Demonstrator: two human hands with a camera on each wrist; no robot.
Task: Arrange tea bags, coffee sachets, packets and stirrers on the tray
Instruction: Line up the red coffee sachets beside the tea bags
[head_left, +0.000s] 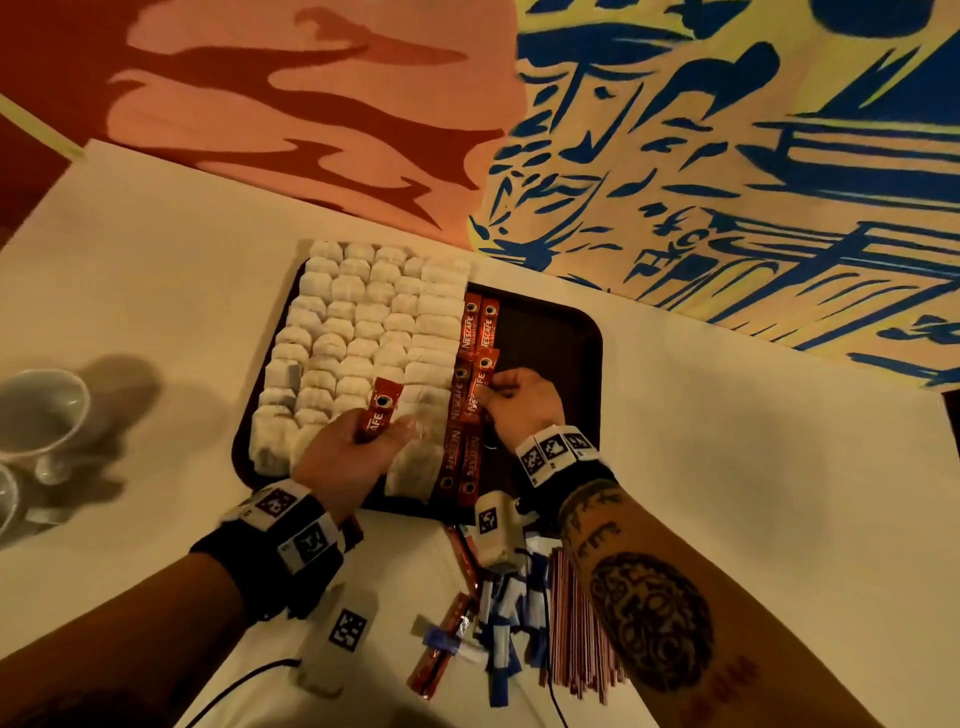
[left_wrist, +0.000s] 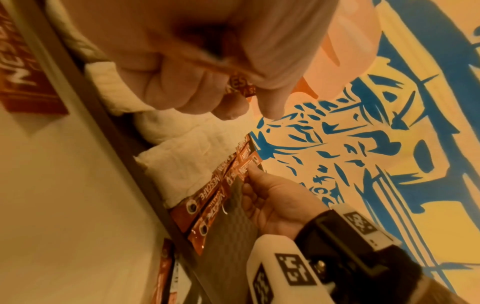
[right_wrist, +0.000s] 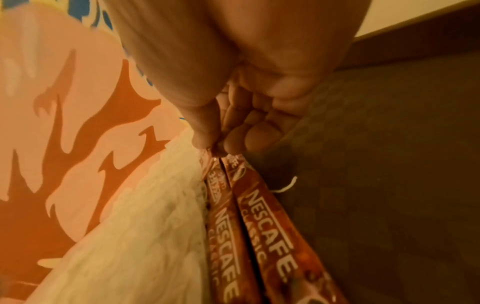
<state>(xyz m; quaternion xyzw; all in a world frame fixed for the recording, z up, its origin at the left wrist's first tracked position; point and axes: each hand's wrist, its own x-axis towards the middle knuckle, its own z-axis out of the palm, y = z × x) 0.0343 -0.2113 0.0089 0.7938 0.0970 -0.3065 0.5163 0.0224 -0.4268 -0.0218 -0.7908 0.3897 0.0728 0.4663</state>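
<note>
Red sachet in the right fingers: the right hand pinches the upper end of a coffee sachet between thumb and fingertips, tip low over the tray.
Which way it lies: straight under those fingers, long axis running near edge to far edge of the tray, parallel to the column already laid.
Column: red sachets lie side by side in a narrow strip, touching the right edge of the tea bags.
Next slot, by judgement: just right of the pinched sachet, on the bare dark tray floor; the right hand is plainly the nearer one.
Left hand: the left hand grips a spare sachet with fingers curled round its lower half, upper end poking out over the tea bags, tilted a little off the column's line.
Hand-off, by judgement: that spare has to travel right across the tea bags and swing parallel before it goes down.
Tray: dark tray, left half packed with white tea bags, right part bare.
Supply: blue-and-white packets, loose sachets and a bundle of stirrers lie on the white table, just beside the tray's near edge, partly under the right forearm.
Off to the left: white cups, well apart from the tray.
</note>
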